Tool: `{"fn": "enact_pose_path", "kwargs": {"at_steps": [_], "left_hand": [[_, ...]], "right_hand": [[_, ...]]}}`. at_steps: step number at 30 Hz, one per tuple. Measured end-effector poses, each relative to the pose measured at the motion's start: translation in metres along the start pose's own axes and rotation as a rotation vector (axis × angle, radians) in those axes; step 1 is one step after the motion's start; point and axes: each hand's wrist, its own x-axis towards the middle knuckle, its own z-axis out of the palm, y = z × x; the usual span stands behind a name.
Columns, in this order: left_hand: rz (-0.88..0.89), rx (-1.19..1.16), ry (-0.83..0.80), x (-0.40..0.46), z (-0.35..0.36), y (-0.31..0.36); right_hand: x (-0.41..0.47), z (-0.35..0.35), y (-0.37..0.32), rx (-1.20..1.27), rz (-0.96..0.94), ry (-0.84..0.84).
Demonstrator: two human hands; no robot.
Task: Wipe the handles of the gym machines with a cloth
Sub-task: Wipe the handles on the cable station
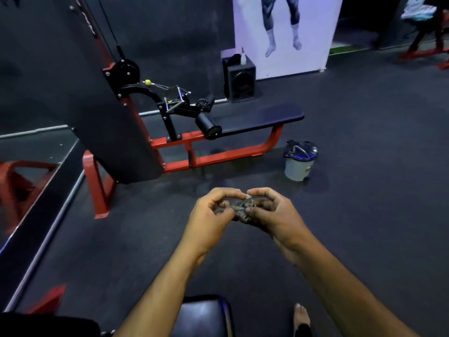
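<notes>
Holding a small crumpled grey cloth (243,209) out in front of me, I have both hands on it. My left hand (211,215) curls its fingers (228,193) over the top of the wad and pinches one side; my right hand (274,212) pinches the other side, fingers bent round it, so the cloth is bunched between the two and hangs above the dark rubber floor (364,190), touching nothing else.

Ahead and to the left stands the cable row machine (126,132), a black upright column on a red frame. Its metal row handle (176,98) rests on the black bracket near the pulley, with a yellow ball stop (147,82) on the cable just beside it. A black roller pad (207,125) sits at the near end of the long padded seat (262,117), well apart from my hands.

On the floor to the right of the seat's red leg is a small grey bin (298,161) with a clear lid. Against the far wall stands a black speaker box (239,79) with a white bottle (243,58) on top, next to a large poster (284,32) showing muscled legs. A mirror (26,181) runs along the left. Below my forearms are a black padded stool (204,314) and my bare foot (301,317).
</notes>
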Motion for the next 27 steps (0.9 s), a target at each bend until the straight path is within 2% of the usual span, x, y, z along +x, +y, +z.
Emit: {"fn": "enact_pose_path", "kwargs": {"at_steps": [8, 14, 17, 20, 24, 27], "left_hand": [[-0.112, -0.035, 0.137, 0.091, 0.029, 0.007], [-0.111, -0.002, 0.352, 0.154, 0.035, 0.01], [-0.17, -0.02, 0.437, 0.163, 0.034, -0.001], [-0.195, -0.028, 0.507, 0.172, 0.02, -0.011], [-0.196, -0.075, 0.538, 0.187, -0.004, -0.026], [-0.198, -0.125, 0.539, 0.198, -0.028, -0.037]], "right_hand": [[0.125, -0.039, -0.04, -0.128, -0.067, -0.178], [0.205, -0.048, -0.06, -0.187, -0.09, -0.278], [0.231, -0.04, -0.055, -0.139, -0.062, -0.321], [0.249, -0.026, -0.047, -0.112, 0.033, -0.442], [0.283, 0.002, -0.042, -0.176, 0.084, -0.632], [0.315, 0.027, -0.039, -0.208, 0.104, -0.676]]}}
